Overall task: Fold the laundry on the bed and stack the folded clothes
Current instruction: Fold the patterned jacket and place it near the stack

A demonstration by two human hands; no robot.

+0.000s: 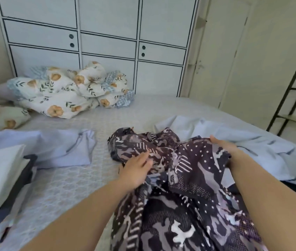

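Risk: dark patterned garment point(180, 178) is bunched w/ no clear edges, so a fold from here prob traps creases. It's soft, crumpled, purple-grey print, lying near-centre on bed point(82, 178), trailing toward the person. Left hand point(137, 168) rests on it, fingers fairly straight; right hand point(223, 146) grips its right edge. Folded stack point(0, 178) sits near left.

— What are the hands on?
— A dark patterned garment point(176, 178), rumpled on the pale bed point(82, 178); left hand point(136, 169) rests flat, right hand point(223, 147) grips its edge.
— And left?
— A folded stack point(2, 180).
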